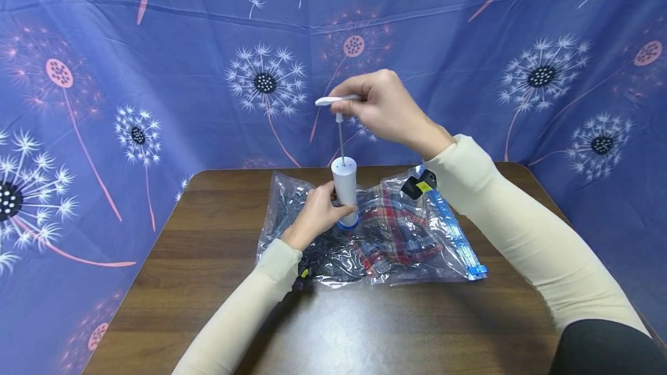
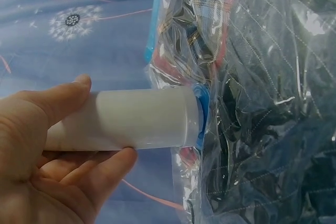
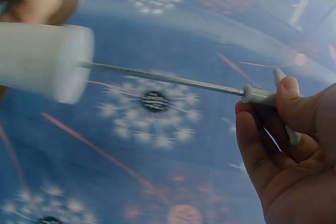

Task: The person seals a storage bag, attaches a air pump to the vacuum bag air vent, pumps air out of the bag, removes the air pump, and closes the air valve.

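Observation:
A white hand pump (image 1: 345, 190) stands upright on a clear vacuum storage bag (image 1: 323, 274), its base at the blue valve (image 1: 348, 223). My left hand (image 1: 319, 213) grips the pump's barrel low down; in the left wrist view the thumb (image 2: 68, 95) and fingers lie on either side of it. My right hand (image 1: 383, 106) holds the white T-handle (image 1: 328, 100) high above the barrel. The thin metal rod (image 3: 168, 79) is drawn far out between handle and barrel. Plaid cloth (image 1: 393, 230) and dark quilted cloth (image 2: 273, 93) lie inside the bag.
A blue zip seal (image 1: 458, 236) runs along the bag's right edge. The bag lies on a brown wooden table (image 1: 208, 247). Behind the table hangs a blue curtain (image 1: 208, 74) with a dandelion print. A black wrist camera (image 1: 418, 184) sits under the right wrist.

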`<action>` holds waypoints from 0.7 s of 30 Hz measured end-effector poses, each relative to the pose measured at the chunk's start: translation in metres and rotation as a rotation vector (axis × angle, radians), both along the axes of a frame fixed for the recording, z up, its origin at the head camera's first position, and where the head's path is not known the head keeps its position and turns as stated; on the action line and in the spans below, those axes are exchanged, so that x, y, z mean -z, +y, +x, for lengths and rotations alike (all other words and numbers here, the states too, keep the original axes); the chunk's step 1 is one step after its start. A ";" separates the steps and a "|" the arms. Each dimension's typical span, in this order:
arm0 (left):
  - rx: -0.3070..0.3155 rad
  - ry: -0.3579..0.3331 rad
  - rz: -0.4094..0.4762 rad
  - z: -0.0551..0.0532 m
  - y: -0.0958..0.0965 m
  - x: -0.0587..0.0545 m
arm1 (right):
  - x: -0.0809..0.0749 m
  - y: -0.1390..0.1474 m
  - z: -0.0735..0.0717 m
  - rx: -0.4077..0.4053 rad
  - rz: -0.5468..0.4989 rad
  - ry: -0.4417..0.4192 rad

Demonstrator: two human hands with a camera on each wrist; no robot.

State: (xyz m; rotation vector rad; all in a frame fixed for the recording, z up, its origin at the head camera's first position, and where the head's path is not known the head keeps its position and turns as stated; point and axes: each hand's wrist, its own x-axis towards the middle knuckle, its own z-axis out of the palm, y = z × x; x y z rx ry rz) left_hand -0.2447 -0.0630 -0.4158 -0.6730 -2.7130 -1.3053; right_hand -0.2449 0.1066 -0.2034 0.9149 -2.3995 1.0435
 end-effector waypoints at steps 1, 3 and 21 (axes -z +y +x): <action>0.000 -0.005 0.004 0.000 0.000 0.000 | -0.006 0.000 0.001 0.004 -0.012 0.019; 0.001 -0.010 0.009 0.001 0.001 0.000 | -0.014 0.001 0.003 0.023 -0.041 0.054; 0.003 -0.009 -0.009 0.000 0.001 0.000 | 0.008 0.008 0.003 -0.006 -0.108 0.046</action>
